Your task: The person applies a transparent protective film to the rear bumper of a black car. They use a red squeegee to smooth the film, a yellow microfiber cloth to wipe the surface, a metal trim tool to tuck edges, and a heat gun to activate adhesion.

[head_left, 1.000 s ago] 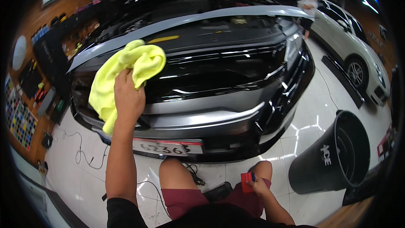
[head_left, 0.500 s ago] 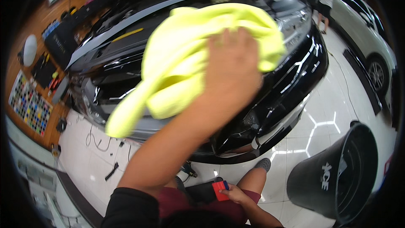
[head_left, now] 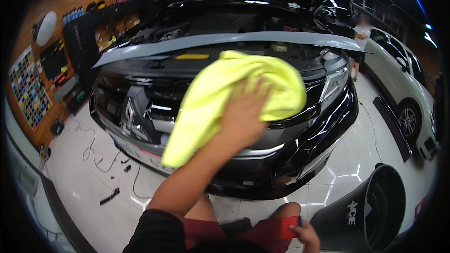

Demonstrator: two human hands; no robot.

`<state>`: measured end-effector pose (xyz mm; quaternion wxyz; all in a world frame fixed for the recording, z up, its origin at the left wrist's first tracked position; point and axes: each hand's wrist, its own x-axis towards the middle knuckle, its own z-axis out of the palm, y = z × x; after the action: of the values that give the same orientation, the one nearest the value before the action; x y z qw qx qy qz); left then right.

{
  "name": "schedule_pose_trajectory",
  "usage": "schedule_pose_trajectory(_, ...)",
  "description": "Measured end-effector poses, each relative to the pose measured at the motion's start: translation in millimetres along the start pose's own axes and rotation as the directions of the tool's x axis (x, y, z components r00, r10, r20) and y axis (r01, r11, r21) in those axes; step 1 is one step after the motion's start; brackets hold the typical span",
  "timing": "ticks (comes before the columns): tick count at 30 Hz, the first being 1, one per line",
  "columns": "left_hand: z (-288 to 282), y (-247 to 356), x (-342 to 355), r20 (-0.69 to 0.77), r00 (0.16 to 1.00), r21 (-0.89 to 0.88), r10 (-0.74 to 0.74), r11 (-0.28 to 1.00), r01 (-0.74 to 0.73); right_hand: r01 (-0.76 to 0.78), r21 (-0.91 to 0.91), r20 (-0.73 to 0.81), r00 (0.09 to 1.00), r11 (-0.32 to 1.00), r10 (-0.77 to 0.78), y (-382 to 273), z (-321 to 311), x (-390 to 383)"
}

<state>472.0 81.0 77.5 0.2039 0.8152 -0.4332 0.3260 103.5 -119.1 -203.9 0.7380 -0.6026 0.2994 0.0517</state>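
Note:
My left hand [head_left: 246, 110] holds a bunched yellow cloth [head_left: 276, 72], fingers spread over it against the front of a black car [head_left: 300, 168]; motion blurs both. The cloth hides part of the grille [head_left: 152, 107], just left of the headlamp [head_left: 335, 82]. Low at the right, my right hand [head_left: 307, 236] grips a red flat squeegee card [head_left: 288, 225] with a dark edge, beside my right thigh.
A long grey strip [head_left: 234, 38] crosses the open engine bay. A dark bin [head_left: 342, 220] leans at lower right. A white car [head_left: 417, 112], long black piece [head_left: 391, 129] and standing person [head_left: 361, 40] are right; cords [head_left: 91, 143] and wall-mounted items [head_left: 30, 89] left.
My left hand and cloth swept right across the car's front, then slightly back leftward in the last half second. The view has shifted. My right hand keeps the red card low.

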Motion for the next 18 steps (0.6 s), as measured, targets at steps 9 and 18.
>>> schedule_pose_trajectory(9, -160.5, -233.9, 23.9, -0.63, 0.579, -0.322, -0.518, 0.852, 0.413, 0.818, 0.029, -0.052, 0.575, 0.575, -0.816, -330.3, 42.7, -24.3)
schedule_pose_trajectory(18, -187.3, -366.2, 151.0, -0.463, 0.884, 0.42, 0.061, 0.894, 0.158, 0.541, -0.775, 0.495, 0.201, -0.325, -0.845, -588.0, 141.3, 144.7)
